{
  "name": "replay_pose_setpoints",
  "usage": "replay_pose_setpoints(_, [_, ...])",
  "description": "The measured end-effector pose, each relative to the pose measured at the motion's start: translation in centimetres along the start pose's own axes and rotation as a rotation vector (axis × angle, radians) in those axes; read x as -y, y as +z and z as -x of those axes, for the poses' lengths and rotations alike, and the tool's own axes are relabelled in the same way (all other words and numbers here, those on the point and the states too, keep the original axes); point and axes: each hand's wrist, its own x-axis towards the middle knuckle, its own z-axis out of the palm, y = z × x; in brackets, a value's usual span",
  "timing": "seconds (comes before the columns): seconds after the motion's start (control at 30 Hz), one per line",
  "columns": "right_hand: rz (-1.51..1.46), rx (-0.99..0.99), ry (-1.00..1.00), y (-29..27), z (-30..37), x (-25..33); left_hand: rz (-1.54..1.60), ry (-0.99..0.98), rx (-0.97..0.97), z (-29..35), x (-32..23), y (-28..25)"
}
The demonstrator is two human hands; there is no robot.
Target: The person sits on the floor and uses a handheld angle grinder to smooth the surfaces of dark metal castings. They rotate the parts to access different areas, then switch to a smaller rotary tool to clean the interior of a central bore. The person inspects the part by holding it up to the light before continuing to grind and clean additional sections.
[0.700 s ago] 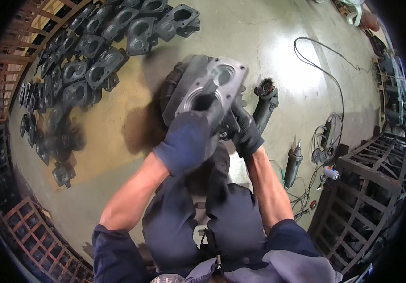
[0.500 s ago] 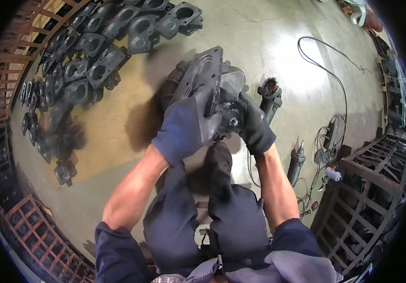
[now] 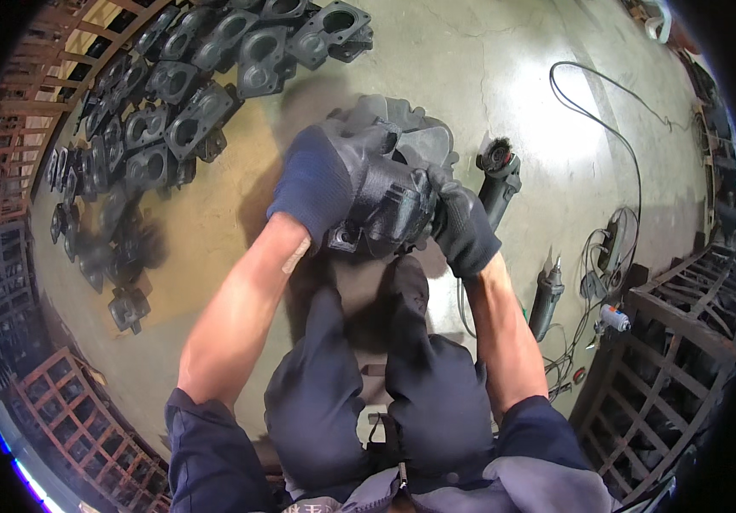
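In front of my knees is a black metal casting (image 3: 389,201) with a rounded body and a small holed lug at its near left. My left hand (image 3: 317,179), in a dark blue and grey glove, is closed on its left and upper side. Gloved likewise, my right hand (image 3: 464,224) grips its right edge with bent fingers. Just beyond and partly beneath it are more dark castings (image 3: 423,137); my hands and the held piece hide where they meet. Right of my right hand, an angle grinder (image 3: 498,179) with a wire cup brush lies on the floor.
Many flanged black castings (image 3: 261,64) lie in rows at the far left. A die grinder (image 3: 547,295), coiled cords (image 3: 599,265) and a spray can (image 3: 612,316) are at the right. Metal crates (image 3: 684,342) border the right side; rusty mesh crates (image 3: 69,402) border the left.
The casting has been turned over: its flat holed flange stood up facing left, and now its rounded body faces up. My left hand has moved up and left over it.
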Motion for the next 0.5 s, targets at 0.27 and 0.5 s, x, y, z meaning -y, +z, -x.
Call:
replay_pose_setpoints(0.27, [-0.206,-0.143,0.285,0.7,-2.2,-1.4,0.258,-0.034,0.104,-1.7,0.8,1.0])
replay_pose_setpoints(0.5, [-0.574,-0.231,0.33,0.9,-3.8,-4.1,0.53,-0.135,0.025,5.5,2.0,2.6])
